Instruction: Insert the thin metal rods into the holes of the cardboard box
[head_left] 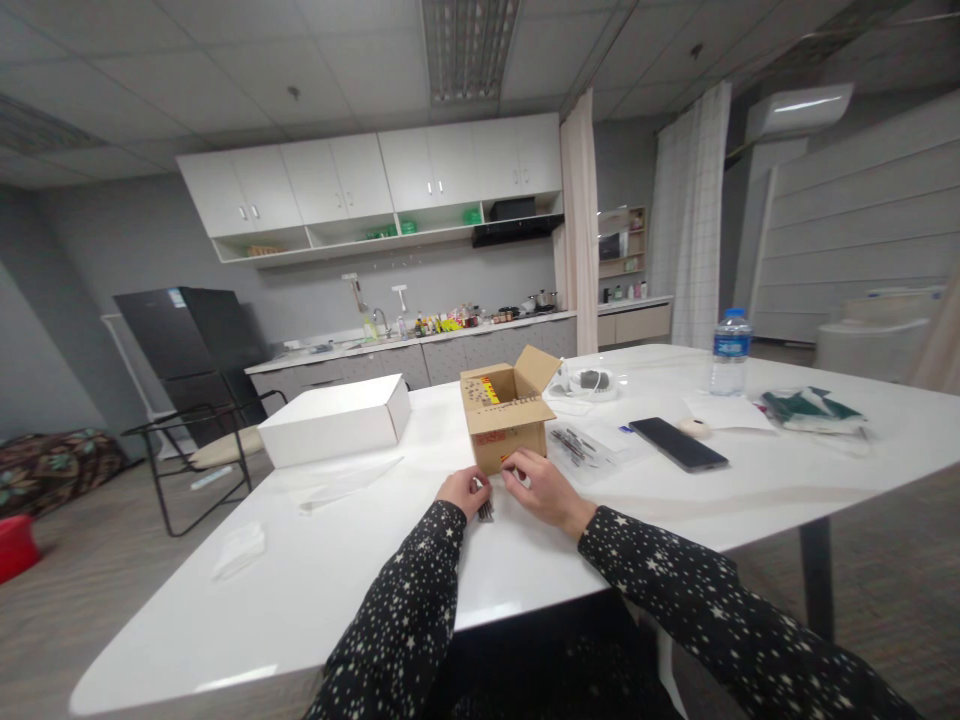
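My left hand [460, 490] is closed around a small bundle of thin dark metal-looking sticks [486, 511], their ends poking out below the fingers near the white tabletop. Right beside it, my right hand [541, 487] has its thumb and fingertips pinched together; what they hold, if anything, is too small to make out. Directly beyond both hands stands an open cardboard box [510, 440] with its flaps raised. Several similar thin dark pieces [576, 446] lie in a clear plastic bag or tray to the right of the box.
A white box [337, 420] sits at the left, with a clear plastic sleeve [349, 487] and a crumpled white wrapper [240, 550] nearer me. On the right are a black phone [679, 444], a water bottle [730, 355], a green packet [814, 410] and a white cable [592, 383].
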